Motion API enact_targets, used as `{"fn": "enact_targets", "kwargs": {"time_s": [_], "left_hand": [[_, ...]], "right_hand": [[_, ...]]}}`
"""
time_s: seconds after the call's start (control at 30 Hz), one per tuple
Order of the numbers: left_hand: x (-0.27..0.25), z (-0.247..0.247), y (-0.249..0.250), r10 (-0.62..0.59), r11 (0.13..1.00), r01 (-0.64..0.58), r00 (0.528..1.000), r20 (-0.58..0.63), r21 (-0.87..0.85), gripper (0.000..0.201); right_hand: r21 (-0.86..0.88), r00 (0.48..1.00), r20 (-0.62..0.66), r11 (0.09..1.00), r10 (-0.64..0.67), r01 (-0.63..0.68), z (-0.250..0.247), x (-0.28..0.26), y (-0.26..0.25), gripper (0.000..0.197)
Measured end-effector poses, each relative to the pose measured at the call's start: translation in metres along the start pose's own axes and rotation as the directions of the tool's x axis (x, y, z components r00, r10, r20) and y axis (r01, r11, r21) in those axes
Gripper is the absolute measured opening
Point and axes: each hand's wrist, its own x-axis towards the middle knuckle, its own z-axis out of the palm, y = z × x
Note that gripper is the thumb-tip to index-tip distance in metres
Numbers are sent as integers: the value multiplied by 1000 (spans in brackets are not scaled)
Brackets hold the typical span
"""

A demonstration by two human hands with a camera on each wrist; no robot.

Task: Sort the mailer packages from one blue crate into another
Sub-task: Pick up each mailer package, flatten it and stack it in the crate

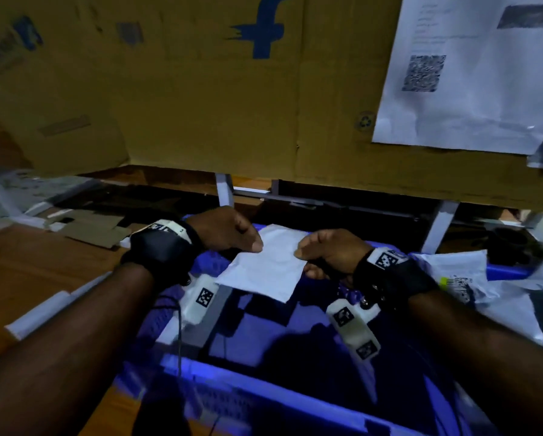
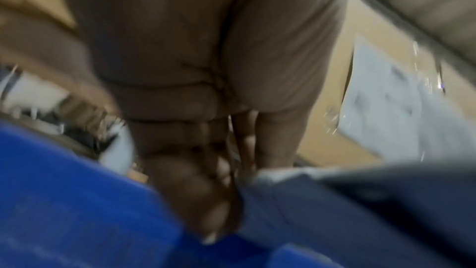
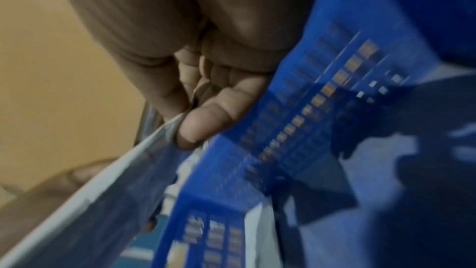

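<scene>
A flat white mailer package (image 1: 268,265) hangs over the near blue crate (image 1: 263,401), held at both sides. My left hand (image 1: 249,243) pinches its left edge with thumb above and fingers below. My right hand (image 1: 304,258) pinches its right edge. In the left wrist view my left hand (image 2: 231,201) has its curled fingers closed on the mailer (image 2: 322,211). In the right wrist view my right hand (image 3: 184,127) clamps the mailer's (image 3: 108,195) edge between thumb and forefinger. A second blue crate (image 1: 502,270) at the right holds several mailers (image 1: 461,275).
A big cardboard sheet (image 1: 185,89) stands behind the crates with a printed paper (image 1: 471,73) stuck on its right part. Flattened cardboard pieces (image 1: 91,228) lie on the wooden table (image 1: 37,272) at the left. The near crate's perforated wall (image 3: 296,121) lies just beside my right hand.
</scene>
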Motion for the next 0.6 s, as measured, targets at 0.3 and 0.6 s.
{"fn": "enact_targets", "kwargs": {"time_s": [0.3,0.6], "left_hand": [[17,-27,-57,-56,993,27,965,-255,-118,17],[24,-31,-113,-94,908,-74,923,-372,-412,20]], "right_hand": [[-430,965,167,896,204,-115,73,53,43,23],[-496,953,92,843,289,-208,110,94,74,35]]}}
